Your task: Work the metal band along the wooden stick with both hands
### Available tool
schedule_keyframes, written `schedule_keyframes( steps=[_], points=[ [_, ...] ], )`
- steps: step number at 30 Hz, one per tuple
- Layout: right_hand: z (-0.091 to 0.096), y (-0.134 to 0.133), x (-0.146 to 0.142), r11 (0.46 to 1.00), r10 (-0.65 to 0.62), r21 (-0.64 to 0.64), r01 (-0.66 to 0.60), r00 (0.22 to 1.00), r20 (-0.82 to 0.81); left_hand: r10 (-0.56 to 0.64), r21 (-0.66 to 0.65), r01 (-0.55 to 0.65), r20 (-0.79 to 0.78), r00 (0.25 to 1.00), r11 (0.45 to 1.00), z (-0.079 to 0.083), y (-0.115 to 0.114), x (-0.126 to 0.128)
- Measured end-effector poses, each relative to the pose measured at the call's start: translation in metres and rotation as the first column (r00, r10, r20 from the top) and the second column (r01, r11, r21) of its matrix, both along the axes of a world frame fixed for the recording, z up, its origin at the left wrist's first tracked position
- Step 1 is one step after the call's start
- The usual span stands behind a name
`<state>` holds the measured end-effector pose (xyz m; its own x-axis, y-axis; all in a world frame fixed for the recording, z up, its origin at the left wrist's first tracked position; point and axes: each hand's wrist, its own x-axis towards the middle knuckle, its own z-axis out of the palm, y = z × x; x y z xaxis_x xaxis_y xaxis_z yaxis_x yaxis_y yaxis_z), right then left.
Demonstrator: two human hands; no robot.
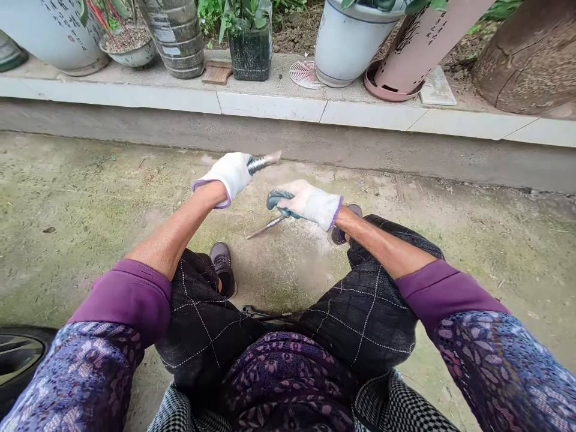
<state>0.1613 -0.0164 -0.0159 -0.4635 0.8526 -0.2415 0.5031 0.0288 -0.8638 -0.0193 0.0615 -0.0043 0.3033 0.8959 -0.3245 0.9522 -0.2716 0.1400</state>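
Both my hands wear white gloves with purple cuffs. My left hand (pixel 230 173) is closed round a short metal rod (pixel 264 161) that sticks out to the right, its tip blurred. My right hand (pixel 310 203) is closed on the dark green handle (pixel 277 198) of a tool whose thin metal blade (pixel 266 227) points down and left toward the concrete ground. The two hands are close together, the left a little higher. I sit with knees apart, my shoes (pixel 223 266) on the ground below the hands.
A raised tiled ledge (pixel 270 108) runs across the back, carrying several plant pots, a white tub (pixel 348 42) and a round drain cover (pixel 305 74). A dark object (pixel 18 360) lies at lower left. A thin metal tool (pixel 265 314) lies on the ground between my legs.
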Motion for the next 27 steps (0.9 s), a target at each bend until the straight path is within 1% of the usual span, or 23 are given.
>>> schedule_keyframes(
  steps=[1, 2, 3, 4, 6, 7, 9, 10, 12, 15, 17, 19, 21, 23, 25, 27],
  points=[
    [0.005, -0.002, 0.002, 1.000, 0.002, 0.013, -0.002, 1.000, 0.007, -0.019, 0.030, 0.022, -0.102, 0.995, 0.999, -0.006, 0.001, 0.000],
    [0.009, -0.002, 0.006, 0.999, -0.011, 0.030, 0.011, 1.000, 0.012, -0.050, 0.033, 0.057, -0.184, 0.982, 0.998, -0.011, -0.001, 0.003],
    [0.012, 0.000, 0.010, 0.998, -0.040, 0.052, 0.039, 0.999, 0.018, -0.090, 0.017, 0.097, -0.244, 0.965, 0.995, -0.016, -0.005, 0.006],
    [0.014, 0.003, 0.016, 0.994, -0.077, 0.074, 0.075, 0.997, 0.023, -0.161, -0.036, 0.158, -0.277, 0.947, 0.987, -0.020, -0.011, 0.012],
    [0.013, 0.014, 0.027, 0.983, -0.155, 0.110, 0.150, 0.987, 0.038, -0.299, -0.140, 0.268, -0.291, 0.909, 0.953, -0.023, -0.026, 0.025],
    [0.010, 0.020, 0.032, 0.976, -0.189, 0.117, 0.183, 0.981, 0.044, -0.362, -0.165, 0.328, -0.267, 0.893, 0.930, -0.022, -0.034, 0.031],
    [0.002, 0.031, 0.041, 0.966, -0.241, 0.113, 0.234, 0.969, 0.053, -0.432, -0.162, 0.405, -0.212, 0.876, 0.900, -0.018, -0.044, 0.041],
    [-0.003, 0.036, 0.044, 0.962, -0.259, 0.110, 0.252, 0.964, 0.059, -0.442, -0.143, 0.421, -0.182, 0.878, 0.895, -0.014, -0.047, 0.044],
    [-0.012, 0.042, 0.047, 0.958, -0.272, 0.112, 0.263, 0.960, 0.072, -0.417, -0.089, 0.409, -0.123, 0.900, 0.908, -0.005, -0.046, 0.044],
    [-0.022, 0.040, 0.042, 0.967, -0.249, 0.083, 0.239, 0.958, 0.140, -0.302, 0.024, 0.302, -0.018, 0.953, 0.953, 0.005, -0.036, 0.034],
    [-0.025, 0.033, 0.033, 0.983, -0.184, 0.047, 0.178, 0.968, 0.173, -0.223, 0.082, 0.218, 0.058, 0.973, 0.973, 0.010, -0.029, 0.025],
    [-0.026, 0.024, 0.022, 0.996, -0.080, 0.054, 0.071, 0.980, 0.181, -0.163, 0.107, 0.152, 0.096, 0.982, 0.982, 0.012, -0.022, 0.017],
    [-0.024, 0.015, 0.011, 0.992, 0.021, 0.115, -0.043, 0.983, 0.183, -0.121, 0.118, 0.109, 0.094, 0.988, 0.987, 0.012, -0.018, 0.011],
    [-0.019, 0.008, 0.003, 0.977, 0.074, 0.182, -0.108, 0.981, 0.181, -0.085, 0.120, 0.076, 0.069, 0.994, 0.990, 0.012, -0.015, 0.008],
    [-0.012, 0.004, 0.000, 0.962, 0.099, 0.235, -0.137, 0.981, 0.167, -0.059, 0.118, 0.054, 0.036, 0.998, 0.992, 0.010, -0.012, 0.007],
    [-0.004, 0.004, 0.003, 0.955, 0.093, 0.268, -0.129, 0.985, 0.142, -0.047, 0.115, 0.050, -0.025, 0.999, 0.992, 0.007, -0.011, 0.008]
  ],
)
